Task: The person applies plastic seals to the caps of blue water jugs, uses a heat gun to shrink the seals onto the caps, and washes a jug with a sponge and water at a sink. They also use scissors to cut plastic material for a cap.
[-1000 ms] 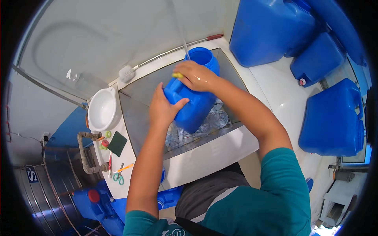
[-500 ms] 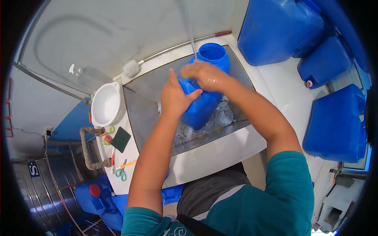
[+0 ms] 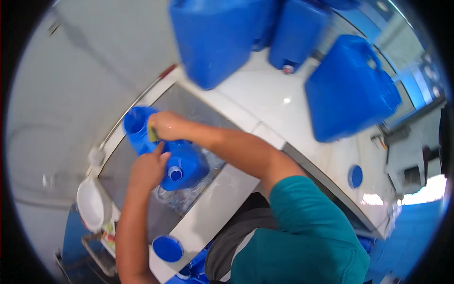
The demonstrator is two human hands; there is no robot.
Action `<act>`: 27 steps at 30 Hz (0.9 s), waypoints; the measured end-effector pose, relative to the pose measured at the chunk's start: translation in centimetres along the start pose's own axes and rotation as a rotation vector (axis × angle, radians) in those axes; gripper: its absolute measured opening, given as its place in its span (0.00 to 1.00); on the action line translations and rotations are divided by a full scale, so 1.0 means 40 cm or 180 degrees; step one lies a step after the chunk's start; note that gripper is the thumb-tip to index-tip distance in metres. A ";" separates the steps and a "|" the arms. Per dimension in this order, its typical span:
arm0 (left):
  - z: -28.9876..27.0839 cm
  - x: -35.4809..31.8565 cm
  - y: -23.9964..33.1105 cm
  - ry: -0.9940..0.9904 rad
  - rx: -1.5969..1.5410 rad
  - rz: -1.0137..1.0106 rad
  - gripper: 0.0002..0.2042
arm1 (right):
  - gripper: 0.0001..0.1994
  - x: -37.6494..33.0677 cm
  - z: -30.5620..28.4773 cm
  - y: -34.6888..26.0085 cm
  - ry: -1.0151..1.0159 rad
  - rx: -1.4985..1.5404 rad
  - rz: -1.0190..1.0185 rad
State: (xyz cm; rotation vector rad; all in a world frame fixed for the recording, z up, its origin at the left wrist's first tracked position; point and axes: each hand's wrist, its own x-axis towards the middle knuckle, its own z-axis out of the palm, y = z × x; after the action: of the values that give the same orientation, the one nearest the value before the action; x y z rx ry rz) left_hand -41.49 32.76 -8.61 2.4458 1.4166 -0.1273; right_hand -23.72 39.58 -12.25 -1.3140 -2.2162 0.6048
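A blue plastic jug point(image 3: 189, 163) lies on its side over the sink point(image 3: 163, 102), its wide round mouth pointing to the far left and a small spout on the near part of its body. My left hand point(image 3: 147, 168) holds the jug's left side, thumb and forefinger showing against it. Pressed to the jug near its mouth is a yellow-green sponge point(image 3: 152, 130), gripped in my right hand point(image 3: 170, 127). Beneath the jug sit several clear, ribbed plastic pieces point(image 3: 182, 199), partly hidden by it.
Big blue jerrycans point(image 3: 352, 90) stand on the white counter to the right and behind. Blue lids point(image 3: 168, 249) lie on the counter edges. A white basin point(image 3: 92, 204) and a long-handled brush point(image 3: 96, 156) line the sink's left and far sides.
The view has swung right, so the sink now appears farther left. The jug has been turned, and its small spout now shows. My right hand still has the sponge on it.
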 end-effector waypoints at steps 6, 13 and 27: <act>0.011 0.148 -0.051 0.1773 0.0750 0.1535 0.26 | 0.14 -0.041 -0.035 0.085 0.1010 0.0450 0.0520; -0.011 0.295 -0.073 0.0575 0.0078 -0.0331 0.30 | 0.15 -0.187 0.030 0.022 0.2109 0.0387 -0.0170; 0.064 0.249 -0.084 0.0558 -0.0395 -0.0670 0.31 | 0.69 0.010 0.130 0.051 -0.1937 -0.0685 -0.0807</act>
State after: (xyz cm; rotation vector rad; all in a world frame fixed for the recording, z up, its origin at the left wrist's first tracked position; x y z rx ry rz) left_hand -39.12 41.78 -14.08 2.2494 1.7007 0.1282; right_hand -25.70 40.19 -17.44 -1.0016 -2.9555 0.7578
